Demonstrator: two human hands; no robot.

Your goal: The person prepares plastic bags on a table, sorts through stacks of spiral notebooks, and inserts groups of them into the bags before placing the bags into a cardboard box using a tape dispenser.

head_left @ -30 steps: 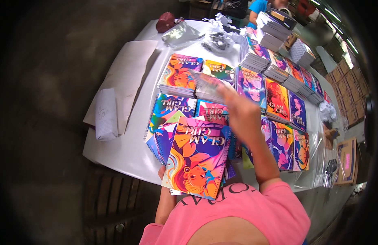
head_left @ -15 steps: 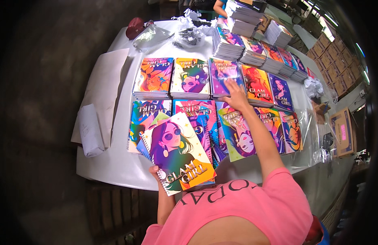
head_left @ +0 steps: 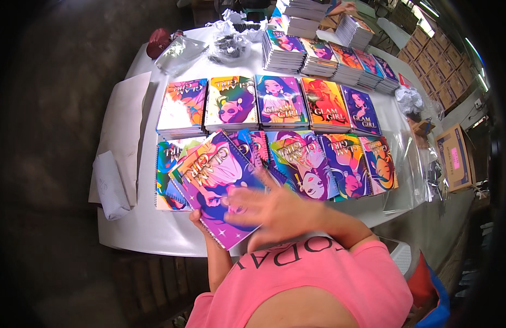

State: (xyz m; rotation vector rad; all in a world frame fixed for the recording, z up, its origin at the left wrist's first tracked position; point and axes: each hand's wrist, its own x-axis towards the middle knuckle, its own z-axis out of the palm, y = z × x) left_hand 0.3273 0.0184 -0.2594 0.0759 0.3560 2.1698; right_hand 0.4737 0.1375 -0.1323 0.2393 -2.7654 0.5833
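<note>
Spiral-bound notebooks make up a small stack in my left hand [head_left: 198, 220], whose fingers close around its lower left edge. The top notebook [head_left: 212, 188] has a purple and blue cover with a drawn figure, and lies tilted. Over its right side is my right hand [head_left: 272, 210], blurred, with fingers spread; whether it touches the cover I cannot tell. Beyond the held stack stands a row of notebook piles, among them a violet one [head_left: 283, 101] and a red-orange one [head_left: 325, 104]. Nearer lie more notebooks, including a green-edged one [head_left: 302, 164], partly overlapping.
Taller notebook stacks [head_left: 285, 52] stand at the back right of the white table [head_left: 138, 238]. Crumpled paper and plastic [head_left: 231, 41] lie at the back. Brown paper [head_left: 122, 126] and a white wrapped bundle [head_left: 111, 186] are left. Cartons [head_left: 455, 158] stand right. Another person's hand [head_left: 344, 8] shows behind.
My right hand has come from the violet pile back to the held stack. A purple-blue notebook now tops that stack, where a cream-covered one showed before. The view has shifted slightly.
</note>
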